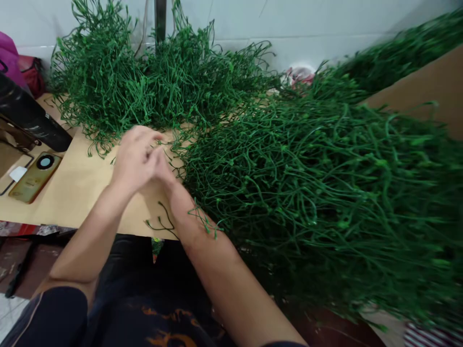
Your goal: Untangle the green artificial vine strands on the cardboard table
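Observation:
My left hand (130,156) and my right hand (162,166) meet above the brown board, both smeared by motion. The left hand's fingers curl over towards the right hand, whose fingers are partly hidden behind it. Whatever is between them is too blurred to name; thin green strands show close to the fingertips. Beyond the hands rises a tangled heap of green artificial plant stems (144,86) with small forked tips. A bigger pile of the same stems (289,168) lies against my right side. One loose stem (206,219) rests across my right forearm, and another (162,222) lies on the board.
Brown board (87,178) covers the work surface. On the left are a phone (34,180), a black cylindrical object (32,115) and a red bag (32,74). At the back stands a whitish container (302,72) with reddish contents. A cardboard panel (423,91) leans at right.

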Demonstrator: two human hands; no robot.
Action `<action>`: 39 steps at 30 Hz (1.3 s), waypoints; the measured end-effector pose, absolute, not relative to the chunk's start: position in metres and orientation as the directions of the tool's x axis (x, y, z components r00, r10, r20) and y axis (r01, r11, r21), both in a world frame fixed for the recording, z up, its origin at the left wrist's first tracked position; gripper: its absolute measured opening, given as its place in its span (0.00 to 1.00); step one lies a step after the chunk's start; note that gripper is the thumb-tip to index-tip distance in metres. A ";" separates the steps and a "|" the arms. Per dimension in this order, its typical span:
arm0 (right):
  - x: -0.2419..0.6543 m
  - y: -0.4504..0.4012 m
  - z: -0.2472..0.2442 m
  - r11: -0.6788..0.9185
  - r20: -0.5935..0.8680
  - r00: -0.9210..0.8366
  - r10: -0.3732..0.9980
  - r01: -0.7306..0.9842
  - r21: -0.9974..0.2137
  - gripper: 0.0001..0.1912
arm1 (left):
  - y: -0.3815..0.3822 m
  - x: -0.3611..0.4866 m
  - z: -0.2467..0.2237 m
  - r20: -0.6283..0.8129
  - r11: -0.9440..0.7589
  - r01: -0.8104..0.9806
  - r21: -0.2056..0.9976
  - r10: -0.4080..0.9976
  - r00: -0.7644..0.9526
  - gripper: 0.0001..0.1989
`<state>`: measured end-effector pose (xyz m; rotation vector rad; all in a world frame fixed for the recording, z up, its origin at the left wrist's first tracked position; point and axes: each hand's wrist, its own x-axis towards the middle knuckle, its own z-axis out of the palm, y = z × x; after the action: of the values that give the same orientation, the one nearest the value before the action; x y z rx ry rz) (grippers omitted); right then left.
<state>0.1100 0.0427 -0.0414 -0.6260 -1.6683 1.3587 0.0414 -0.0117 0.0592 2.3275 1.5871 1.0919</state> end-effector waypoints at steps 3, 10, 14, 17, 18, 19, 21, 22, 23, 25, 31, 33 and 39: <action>0.111 0.039 -0.033 0.177 0.204 -0.322 0.925 -0.113 -0.978 0.19 | 0.003 -0.003 0.039 0.413 -0.133 0.760 0.636 0.891 -0.190 0.15; 0.115 0.033 -0.022 0.179 0.211 -0.333 0.919 -0.124 -0.976 0.15 | 0.009 -0.020 0.013 -0.189 0.209 0.112 0.972 0.968 -0.165 0.15; 0.117 0.030 -0.020 0.170 0.207 -0.375 0.904 -0.129 -0.977 0.18 | 0.006 -0.018 0.022 -0.193 0.195 -0.005 0.981 0.971 -0.138 0.15; 0.118 0.029 -0.017 0.125 0.170 -0.381 0.909 -0.139 -0.982 0.21 | 0.005 -0.023 0.024 -0.175 0.178 0.017 0.984 0.979 -0.103 0.14; 0.118 0.029 -0.017 0.106 0.154 -0.374 0.915 -0.146 -0.984 0.22 | 0.004 -0.025 0.023 -0.169 0.173 0.037 0.984 0.981 -0.091 0.14; 0.118 0.029 -0.017 0.088 0.139 -0.362 0.922 -0.155 -0.984 0.22 | 0.003 -0.027 0.022 -0.159 0.164 0.061 0.985 0.984 -0.083 0.14; 0.117 0.029 -0.018 0.059 0.114 -0.339 0.934 -0.170 -0.984 0.22 | 0.002 -0.030 0.019 -0.117 0.126 0.113 0.986 0.990 -0.081 0.15; 0.116 0.030 -0.019 0.043 0.100 -0.332 0.938 -0.174 -0.984 0.22 | 0.002 -0.031 0.018 -0.090 0.100 0.137 0.985 0.993 -0.079 0.15; 0.116 0.030 -0.020 0.027 0.085 -0.329 0.941 -0.179 -0.984 0.21 | 0.001 -0.031 0.017 -0.062 0.074 0.159 0.985 0.995 -0.075 0.14; 0.115 0.030 -0.021 0.005 0.067 -0.331 0.941 -0.184 -0.983 0.19 | 0.000 -0.032 0.017 -0.015 0.028 0.195 0.980 0.998 -0.067 0.13; 0.116 0.025 -0.021 0.072 0.114 -0.463 0.879 -0.106 -0.992 0.17 | -0.001 -0.036 0.017 0.059 -0.045 0.478 0.877 0.998 -0.015 0.08; 0.116 0.024 -0.021 0.095 0.129 -0.496 0.859 -0.092 -0.991 0.18 | 0.000 -0.039 0.015 0.108 -0.095 0.630 0.771 0.994 0.019 0.10; 0.116 0.027 -0.021 0.170 0.127 -0.488 0.863 0.045 -0.984 0.16 | -0.002 -0.041 0.014 0.217 -0.267 0.873 0.408 0.957 0.192 0.09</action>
<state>0.1162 0.0268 -0.0206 -0.8718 -1.7081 1.4005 -0.0406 -0.0017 0.0140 2.2677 1.7689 0.6438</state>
